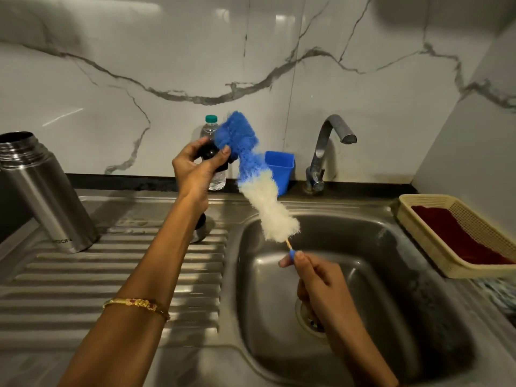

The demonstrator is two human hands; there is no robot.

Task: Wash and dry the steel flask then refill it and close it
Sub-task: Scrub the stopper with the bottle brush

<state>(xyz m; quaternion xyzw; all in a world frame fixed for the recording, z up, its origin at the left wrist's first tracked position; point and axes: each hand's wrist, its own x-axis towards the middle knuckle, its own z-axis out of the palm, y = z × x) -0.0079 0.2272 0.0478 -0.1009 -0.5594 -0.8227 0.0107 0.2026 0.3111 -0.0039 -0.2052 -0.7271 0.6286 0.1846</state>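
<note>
Steel flask (47,191): upright on the ribbed draining board, far left, mouth uncapped, threaded neck showing; well apart from both hands.
Black stopper (208,153): small dark part, raised above the draining board, pinched in the left hand; blue bristles pressed against it.
Left hand (195,169): fingers and thumb curled round the black stopper, in front of the clear bottle.
Bottle brush (257,180): long, blue bristles at the top, white bristles lower down, thin stem at the bottom; tilted, head up and left, stem down and right, over the near-left edge of the basin.
Right hand (315,277): pinching the blue end of the brush stem, held above the basin.
Gold bangle (136,304): on the left forearm.
Dark-topped cap (201,229): on the draining board, partly hidden by the left forearm; kind not clear.
Sink basin (391,275): steel, drain partly hidden under the right wrist.
Tap (328,152): curved spout, behind the basin.
Blue tub (280,171): against the wall, between bottle and tap.
Clear bottle (212,135): green cap, behind the left hand.
Cream basket (435,241): right of the basin, with a dark red cloth (452,236) inside.
</note>
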